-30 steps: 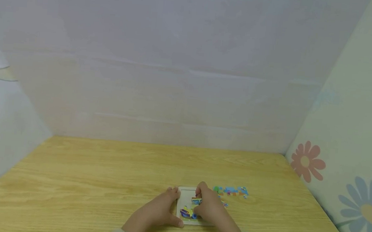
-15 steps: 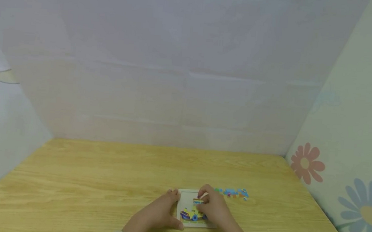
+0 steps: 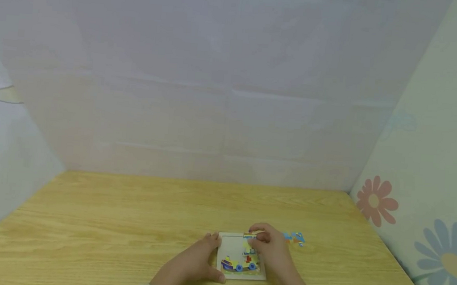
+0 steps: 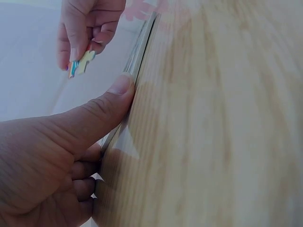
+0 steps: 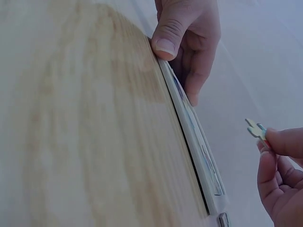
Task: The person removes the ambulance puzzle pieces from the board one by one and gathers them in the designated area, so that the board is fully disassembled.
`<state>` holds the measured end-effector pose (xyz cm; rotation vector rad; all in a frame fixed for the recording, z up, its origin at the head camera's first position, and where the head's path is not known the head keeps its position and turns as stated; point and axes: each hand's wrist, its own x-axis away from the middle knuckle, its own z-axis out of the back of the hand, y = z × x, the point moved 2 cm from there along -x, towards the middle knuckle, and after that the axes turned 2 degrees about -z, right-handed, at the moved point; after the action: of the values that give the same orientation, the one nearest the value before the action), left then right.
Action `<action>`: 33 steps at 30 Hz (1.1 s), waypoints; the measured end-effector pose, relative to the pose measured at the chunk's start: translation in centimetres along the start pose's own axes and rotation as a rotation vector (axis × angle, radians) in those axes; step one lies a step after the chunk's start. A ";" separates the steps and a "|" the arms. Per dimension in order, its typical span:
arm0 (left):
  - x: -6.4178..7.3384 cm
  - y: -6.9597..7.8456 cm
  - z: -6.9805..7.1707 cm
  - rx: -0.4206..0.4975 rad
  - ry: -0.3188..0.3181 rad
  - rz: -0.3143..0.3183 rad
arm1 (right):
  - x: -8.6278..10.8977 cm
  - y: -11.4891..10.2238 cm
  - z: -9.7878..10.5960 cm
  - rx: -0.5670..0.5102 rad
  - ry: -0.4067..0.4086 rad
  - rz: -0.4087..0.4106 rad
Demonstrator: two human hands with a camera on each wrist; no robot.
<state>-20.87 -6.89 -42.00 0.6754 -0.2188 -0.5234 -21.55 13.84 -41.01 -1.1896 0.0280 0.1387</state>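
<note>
A small jigsaw piece (image 4: 85, 63), yellow with a blue-and-orange striped end, is pinched between the right hand's (image 3: 277, 252) thumb and fingers, above the one o'clock corner of a pale square tray (image 3: 242, 277). The left hand (image 3: 197, 260) holds the tray's nine o'clock side between thumb and fingers. Fitted pieces (image 3: 239, 266) with blue wheels line its six o'clock edge. Loose pieces (image 3: 297, 238) lie near two o'clock; wooden tabletop (image 3: 134, 215) stretches from nine to twelve.

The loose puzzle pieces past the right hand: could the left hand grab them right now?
Probably not easily: the left hand holds the frame, and the right hand, pinching a puzzle piece, sits between it and the loose pieces.
</note>
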 end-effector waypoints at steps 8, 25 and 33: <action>-0.1 0.0 -0.2 -0.005 -0.009 0.001 | 0.3 0.1 0.6 -0.118 0.102 -0.056; -0.2 0.0 -0.1 -0.035 -0.018 0.012 | 0.7 1.0 2.9 -0.149 0.198 -0.185; -0.2 0.0 -0.1 -0.038 -0.019 0.018 | 0.8 2.2 4.3 -0.163 0.246 -0.234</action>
<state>-20.97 -6.73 -42.09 0.6311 -0.2314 -0.5160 -21.26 18.71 -41.50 -1.3576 0.0943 -0.2147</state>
